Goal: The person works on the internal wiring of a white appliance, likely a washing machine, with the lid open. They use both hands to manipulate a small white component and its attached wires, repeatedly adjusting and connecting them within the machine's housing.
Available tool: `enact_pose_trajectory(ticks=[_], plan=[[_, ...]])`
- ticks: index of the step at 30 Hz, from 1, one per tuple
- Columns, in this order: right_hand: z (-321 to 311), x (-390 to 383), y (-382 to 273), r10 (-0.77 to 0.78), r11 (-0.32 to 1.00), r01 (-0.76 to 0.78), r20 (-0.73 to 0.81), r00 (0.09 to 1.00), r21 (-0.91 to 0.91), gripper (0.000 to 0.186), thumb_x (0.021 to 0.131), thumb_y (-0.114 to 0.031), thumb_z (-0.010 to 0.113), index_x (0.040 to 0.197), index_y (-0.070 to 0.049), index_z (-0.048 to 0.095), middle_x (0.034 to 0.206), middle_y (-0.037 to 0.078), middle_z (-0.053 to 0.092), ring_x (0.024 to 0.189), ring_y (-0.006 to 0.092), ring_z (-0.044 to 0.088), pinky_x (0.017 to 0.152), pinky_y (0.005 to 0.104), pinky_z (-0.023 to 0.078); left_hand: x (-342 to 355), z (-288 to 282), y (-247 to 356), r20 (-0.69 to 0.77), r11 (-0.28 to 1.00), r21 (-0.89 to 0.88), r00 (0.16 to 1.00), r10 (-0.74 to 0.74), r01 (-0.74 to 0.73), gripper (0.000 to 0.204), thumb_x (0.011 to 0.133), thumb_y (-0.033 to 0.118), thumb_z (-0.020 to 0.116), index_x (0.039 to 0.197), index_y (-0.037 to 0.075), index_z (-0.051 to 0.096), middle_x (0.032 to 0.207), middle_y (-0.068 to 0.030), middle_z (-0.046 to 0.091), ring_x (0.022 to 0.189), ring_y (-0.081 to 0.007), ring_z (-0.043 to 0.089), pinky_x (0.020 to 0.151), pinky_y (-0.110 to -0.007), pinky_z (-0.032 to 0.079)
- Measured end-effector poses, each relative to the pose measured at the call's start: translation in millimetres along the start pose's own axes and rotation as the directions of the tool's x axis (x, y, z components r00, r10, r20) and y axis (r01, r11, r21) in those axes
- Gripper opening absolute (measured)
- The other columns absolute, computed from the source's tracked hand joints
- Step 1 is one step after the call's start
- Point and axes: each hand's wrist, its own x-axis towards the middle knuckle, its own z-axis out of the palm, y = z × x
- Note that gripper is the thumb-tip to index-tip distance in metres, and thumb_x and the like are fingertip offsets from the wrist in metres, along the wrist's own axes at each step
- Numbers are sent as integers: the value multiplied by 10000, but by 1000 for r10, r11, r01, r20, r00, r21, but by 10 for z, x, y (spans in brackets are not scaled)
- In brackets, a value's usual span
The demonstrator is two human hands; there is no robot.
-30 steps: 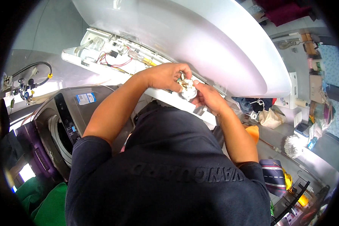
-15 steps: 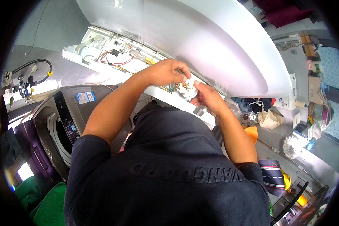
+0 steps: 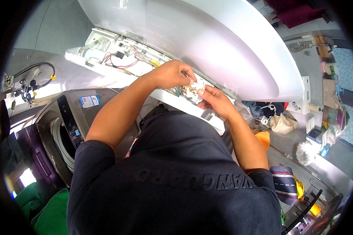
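Part in work: a small white part [image 3: 193,94] with brass-coloured and white details; it is between the two hands, above the front edge of the open housing, tilted a little.
Left hand: the left hand [image 3: 172,74] comes from the upper left of the part; its fingers are bent and the tips are near the thumb, at the part's upper edge. What exactly the tips pinch, I cannot tell.
Right hand: the right hand [image 3: 217,102] grips the part from the right side, with the thumb on its visible face and the other fingers lower, partly hidden.
Open housing: a long white housing [image 3: 75,58] lies slanting before the person; inside it are red wires [image 3: 128,65], a black connector [image 3: 120,55] and a yellow piece [image 3: 155,63], all to the left of the hands.
Big panel: a large, smooth white panel [image 3: 227,47] rises just behind the housing, with a curved outer edge.
Left surroundings: a grey washing machine [image 3: 102,119] bears a blue and white label [image 3: 90,101]; beside it is a purple case [image 3: 39,154]. A black hose [image 3: 53,70] bends above them, and green cloth [image 3: 54,213] lies at the lower left.
Right surroundings: a beige bag [image 3: 281,125] and a fluffy white object [image 3: 305,152] are well apart from the hands.
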Motion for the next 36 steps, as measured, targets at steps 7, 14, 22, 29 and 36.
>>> enact_pose_trajectory(ticks=[7, 14, 22, 29, 36], plan=[[-7, -4, 13, -18, 1000, 18, -2, 1000, -1, 492, 949, -429, 659, 1255, -48, 606, 1052, 25, 649, 793, 89, 628, 749, 227, 505, 17, 3, 11, -3, 1000, 18, 1000, -9, 9, 212, 873, 125, 711, 1025, -22, 696, 986, -99, 727, 873, -106, 663, 787, -266, 525], [-40, 48, 51, -34, 999, 34, -3, 999, -3, 575, 940, -425, 674, 1339, -32, 544, 1066, 34, 655, 821, 98, 654, 780, 234, 519, -1, 3, 5, -1, 994, -103, 999, -44, 44, 188, 848, 98, 739, 968, -34, 678, 969, -83, 712, 872, -115, 663, 788, -264, 533], [-72, 93, 139, -39, 998, 41, -63, 997, 41, 709, 904, -363, 739, 1425, 17, 442, 1054, 70, 674, 857, 121, 683, 805, 251, 538, 9, 2, -70, -16, 995, -94, 1000, -18, 17, 205, 842, 61, 746, 1000, -22, 645, 968, -76, 675, 875, -107, 657, 785, -255, 533], [-11, 45, 62, -16, 998, 22, -98, 995, 63, 695, 943, -368, 684, 1435, 43, 416, 1039, 82, 661, 840, 137, 687, 790, 264, 546, -15, -10, -11, 18, 984, -177, 1000, -10, 13, 267, 845, 36, 726, 1078, -4, 601, 1042, -84, 640, 928, -123, 660, 825, -257, 528], [-20, 66, 83, -21, 994, 29, -81, 997, 101, 627, 981, -376, 621, 1418, 37, 442, 1027, 70, 649, 801, 135, 672, 767, 260, 538, -26, -7, 2, 11, 983, -181, 1000, 7, -5, 300, 845, 31, 711, 1123, -6, 604, 1046, -79, 641, 961, -124, 645, 863, -269, 525]])
